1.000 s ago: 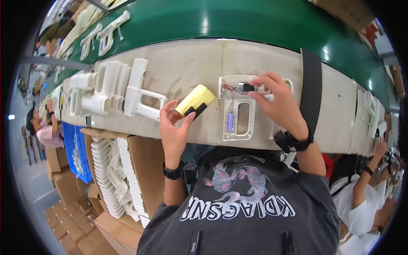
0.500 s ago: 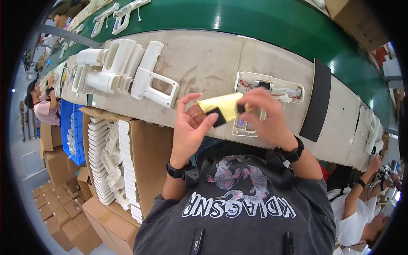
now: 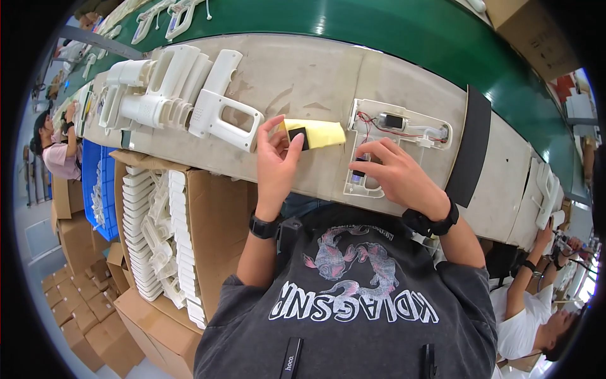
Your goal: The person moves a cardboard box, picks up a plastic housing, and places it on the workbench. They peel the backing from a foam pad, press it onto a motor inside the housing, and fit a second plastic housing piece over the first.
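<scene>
the person stands at a worn bench beside a green conveyor belt (image 3: pixel 404 31), and the step in hand looks like fitting small parts into an open white housing half (image 3: pixel 398 142) lying on the bench just right of centre. the left hand (image 3: pixel 276 161) pinches a yellow strip (image 3: pixel 319 134) with a small black pad (image 3: pixel 298 137) on it, thumb and fingers closed on its near end, held just left of the housing. the right hand (image 3: pixel 394 177) presses down on the near end of the housing, fingertips on a dark part there; whether it grips that part i cannot tell. the next move, i judge, calls for a careful peel and an exact placing among the red wires. on the left, an open cardboard box (image 3: pixel 189 240) holds stacked white shells, and a blue crate (image 3: pixel 104 189) beyond it holds more.
</scene>
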Demonstrator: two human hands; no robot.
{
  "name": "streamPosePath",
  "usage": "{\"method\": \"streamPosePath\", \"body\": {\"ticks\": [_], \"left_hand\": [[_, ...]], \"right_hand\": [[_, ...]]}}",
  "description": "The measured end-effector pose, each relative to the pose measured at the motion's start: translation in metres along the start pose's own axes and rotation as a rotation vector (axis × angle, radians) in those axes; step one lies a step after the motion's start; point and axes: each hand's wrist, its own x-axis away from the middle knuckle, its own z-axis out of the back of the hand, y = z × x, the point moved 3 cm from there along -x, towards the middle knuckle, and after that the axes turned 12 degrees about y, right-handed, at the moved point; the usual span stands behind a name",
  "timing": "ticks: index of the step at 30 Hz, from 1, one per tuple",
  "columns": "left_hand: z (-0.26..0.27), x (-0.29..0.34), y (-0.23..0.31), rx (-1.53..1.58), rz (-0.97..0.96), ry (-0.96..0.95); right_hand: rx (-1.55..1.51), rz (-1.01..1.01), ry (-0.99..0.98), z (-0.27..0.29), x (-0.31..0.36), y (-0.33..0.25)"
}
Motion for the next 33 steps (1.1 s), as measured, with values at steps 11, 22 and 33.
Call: {"method": "streamPosePath", "body": {"ticks": [11, 22, 33], "left_hand": [[0.01, 0.008, 0.054, -0.67, -0.586, 0.329], [0.086, -0.087, 0.029, -1.119, -0.627, 0.313], [0.096, -0.137, 0.019, -1.519, -0.468, 0.318]], "right_hand": [[-0.078, -0.065, -0.086, 0.007, -0.009, -0.003], [-0.124, -0.247, 0.152, 0.042, 0.012, 0.002], [-0.231, -0.282, 0.235, 0.051, 0.028, 0.008]]}}
